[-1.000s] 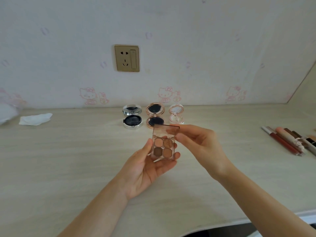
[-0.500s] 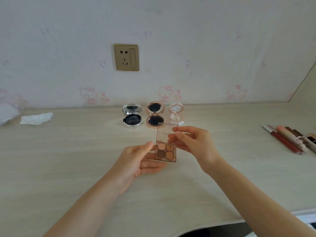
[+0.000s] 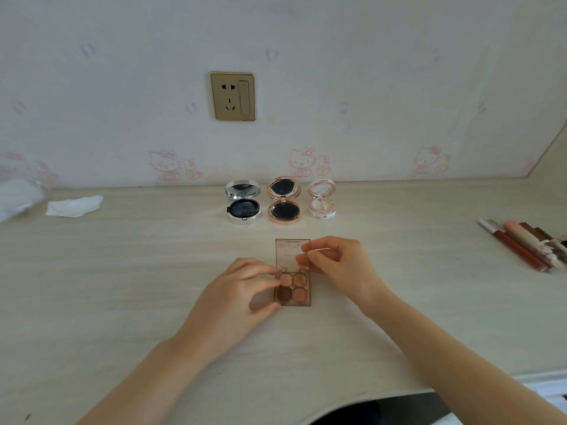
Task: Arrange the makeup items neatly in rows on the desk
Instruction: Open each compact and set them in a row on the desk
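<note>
A small eyeshadow palette [image 3: 293, 290] with four brown and peach pans lies opened flat on the desk, its clear lid folded back toward the wall. My left hand [image 3: 242, 289] pinches the palette's left edge between thumb and fingers. My right hand [image 3: 334, 265] pinches the right side of the lid. Behind it, three open round compacts stand in a row by the wall: a silver compact [image 3: 244, 207], a rose-gold compact [image 3: 284, 204] and a small white compact [image 3: 322, 202].
Several lip pencils and tubes [image 3: 521, 245] lie together at the desk's right edge. A crumpled tissue [image 3: 75, 206] and a white object [image 3: 17, 197] sit far left. A wall socket [image 3: 233, 96] is above the compacts. The desk's front edge [image 3: 383, 391] curves near my arms.
The palette came down from in front of me and now lies flat on the desk. Both hands moved down with it and still hold its edges.
</note>
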Demonstrator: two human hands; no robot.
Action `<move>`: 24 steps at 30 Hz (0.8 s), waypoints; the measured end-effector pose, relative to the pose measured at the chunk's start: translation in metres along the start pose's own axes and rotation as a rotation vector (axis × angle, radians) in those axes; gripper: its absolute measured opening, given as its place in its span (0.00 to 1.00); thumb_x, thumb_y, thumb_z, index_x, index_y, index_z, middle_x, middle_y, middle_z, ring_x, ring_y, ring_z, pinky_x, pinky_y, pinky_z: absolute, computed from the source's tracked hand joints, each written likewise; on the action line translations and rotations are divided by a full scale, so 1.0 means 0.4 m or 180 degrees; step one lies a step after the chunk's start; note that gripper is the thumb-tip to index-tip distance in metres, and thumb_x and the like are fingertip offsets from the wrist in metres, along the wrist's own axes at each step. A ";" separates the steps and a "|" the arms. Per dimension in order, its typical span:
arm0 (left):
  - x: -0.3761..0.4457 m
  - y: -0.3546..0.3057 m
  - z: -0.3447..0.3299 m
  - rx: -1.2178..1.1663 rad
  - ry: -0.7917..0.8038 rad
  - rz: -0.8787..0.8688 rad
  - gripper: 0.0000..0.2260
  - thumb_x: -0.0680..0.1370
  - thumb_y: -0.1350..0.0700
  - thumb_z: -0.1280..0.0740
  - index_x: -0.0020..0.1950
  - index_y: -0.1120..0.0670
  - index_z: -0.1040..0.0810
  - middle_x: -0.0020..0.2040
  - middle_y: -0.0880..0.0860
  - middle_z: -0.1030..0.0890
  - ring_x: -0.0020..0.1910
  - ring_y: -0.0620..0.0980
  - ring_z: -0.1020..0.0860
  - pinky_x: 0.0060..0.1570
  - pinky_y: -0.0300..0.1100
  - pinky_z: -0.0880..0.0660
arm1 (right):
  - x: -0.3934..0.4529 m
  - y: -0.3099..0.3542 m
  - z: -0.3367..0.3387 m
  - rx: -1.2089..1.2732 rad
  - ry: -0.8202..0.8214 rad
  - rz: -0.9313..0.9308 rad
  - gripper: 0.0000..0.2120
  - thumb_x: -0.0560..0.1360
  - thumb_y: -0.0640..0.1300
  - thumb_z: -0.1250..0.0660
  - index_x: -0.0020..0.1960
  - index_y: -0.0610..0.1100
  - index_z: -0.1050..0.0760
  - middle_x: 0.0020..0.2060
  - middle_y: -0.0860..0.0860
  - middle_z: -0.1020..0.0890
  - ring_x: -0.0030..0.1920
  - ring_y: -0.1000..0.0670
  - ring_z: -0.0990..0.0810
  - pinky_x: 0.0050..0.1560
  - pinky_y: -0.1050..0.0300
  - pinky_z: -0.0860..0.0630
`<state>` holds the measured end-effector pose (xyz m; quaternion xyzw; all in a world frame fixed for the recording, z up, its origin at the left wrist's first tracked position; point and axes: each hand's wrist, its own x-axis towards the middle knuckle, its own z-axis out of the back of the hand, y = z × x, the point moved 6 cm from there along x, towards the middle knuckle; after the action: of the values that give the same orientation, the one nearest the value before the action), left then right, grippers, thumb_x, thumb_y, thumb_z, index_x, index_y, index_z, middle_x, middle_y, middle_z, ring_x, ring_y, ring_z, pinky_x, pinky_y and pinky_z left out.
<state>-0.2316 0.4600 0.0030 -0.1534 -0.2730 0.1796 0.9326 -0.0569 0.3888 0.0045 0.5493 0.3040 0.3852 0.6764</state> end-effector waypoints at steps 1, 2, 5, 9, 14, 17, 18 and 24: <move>-0.003 0.001 -0.003 0.0019 -0.0008 -0.0030 0.16 0.72 0.43 0.36 0.54 0.47 0.17 0.56 0.37 0.22 0.58 0.39 0.28 0.54 0.34 0.29 | 0.000 0.002 0.001 -0.0221 -0.0005 0.0058 0.07 0.76 0.36 0.35 0.47 0.46 0.20 0.39 0.53 0.14 0.46 0.56 0.16 0.54 0.60 0.23; -0.005 0.000 -0.006 0.0037 -0.0007 -0.0048 0.16 0.72 0.43 0.36 0.55 0.47 0.17 0.56 0.37 0.22 0.59 0.39 0.28 0.55 0.33 0.30 | 0.000 0.005 0.001 -0.0391 -0.0005 0.0117 0.08 0.76 0.37 0.34 0.46 0.48 0.20 0.39 0.55 0.14 0.47 0.58 0.17 0.54 0.61 0.24; -0.011 0.002 -0.011 -0.0005 -0.0020 -0.0005 0.16 0.73 0.44 0.37 0.55 0.48 0.17 0.56 0.37 0.21 0.59 0.38 0.28 0.57 0.30 0.32 | -0.001 0.012 0.003 -0.0614 0.0003 0.0313 0.11 0.75 0.35 0.35 0.46 0.50 0.20 0.41 0.56 0.14 0.49 0.60 0.18 0.51 0.65 0.26; -0.010 0.004 -0.012 -0.0066 0.0015 0.0078 0.17 0.73 0.43 0.37 0.55 0.48 0.17 0.55 0.36 0.21 0.58 0.39 0.28 0.55 0.31 0.31 | -0.003 0.017 -0.003 -0.0611 0.0015 0.0462 0.10 0.75 0.36 0.33 0.48 0.52 0.20 0.42 0.54 0.15 0.49 0.59 0.18 0.52 0.61 0.24; -0.012 0.000 -0.014 0.0110 0.0109 0.0069 0.16 0.74 0.43 0.39 0.56 0.46 0.18 0.55 0.35 0.22 0.58 0.39 0.28 0.54 0.32 0.30 | -0.012 0.029 -0.007 -0.0292 0.0019 0.0619 0.10 0.77 0.36 0.35 0.49 0.49 0.19 0.42 0.50 0.15 0.48 0.54 0.16 0.57 0.50 0.22; -0.013 -0.004 -0.013 0.0201 0.0140 0.0048 0.17 0.74 0.42 0.40 0.57 0.45 0.19 0.56 0.35 0.22 0.58 0.39 0.29 0.54 0.32 0.30 | -0.016 0.032 -0.009 -0.0312 0.0022 0.0667 0.12 0.77 0.33 0.36 0.46 0.48 0.19 0.41 0.49 0.15 0.46 0.52 0.15 0.55 0.48 0.20; -0.013 -0.004 -0.014 0.0233 0.0148 0.0035 0.17 0.74 0.42 0.40 0.57 0.45 0.19 0.56 0.35 0.22 0.58 0.39 0.29 0.54 0.33 0.29 | -0.014 0.031 -0.009 -0.0332 0.0021 0.0657 0.12 0.77 0.33 0.37 0.46 0.48 0.19 0.41 0.48 0.15 0.46 0.51 0.15 0.54 0.48 0.20; -0.011 -0.001 -0.020 0.0254 0.0157 -0.0015 0.18 0.75 0.41 0.41 0.57 0.46 0.19 0.56 0.37 0.22 0.58 0.41 0.28 0.54 0.41 0.25 | 0.006 0.022 -0.013 -0.0190 0.0004 0.0387 0.12 0.78 0.34 0.38 0.45 0.48 0.20 0.40 0.48 0.15 0.44 0.50 0.15 0.53 0.46 0.20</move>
<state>-0.2302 0.4564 -0.0053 -0.1199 -0.2429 0.1844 0.9448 -0.0615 0.3942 0.0118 0.5461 0.2588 0.4348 0.6677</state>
